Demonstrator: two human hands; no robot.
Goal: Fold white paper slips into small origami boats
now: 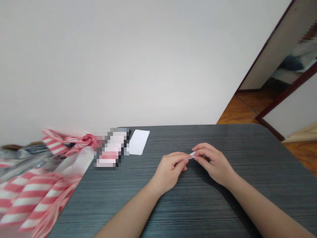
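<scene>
White folded paper strip [191, 156], narrow and small, is pinched between the fingertips of the left hand [169, 172] and right hand [213, 163], both curled nearly closed, over the middle of the dark grey table [223, 138]. Near the far edge lie a white paper slip [138, 142] and a pixelated packet [111, 148]; a red-and-white striped plastic bag [32, 198] spills past the left edge.

The head camera looks forward and down, close above the left hand [169, 172] and right hand [214, 165], across the table [235, 138] toward the wall [148, 66].
</scene>
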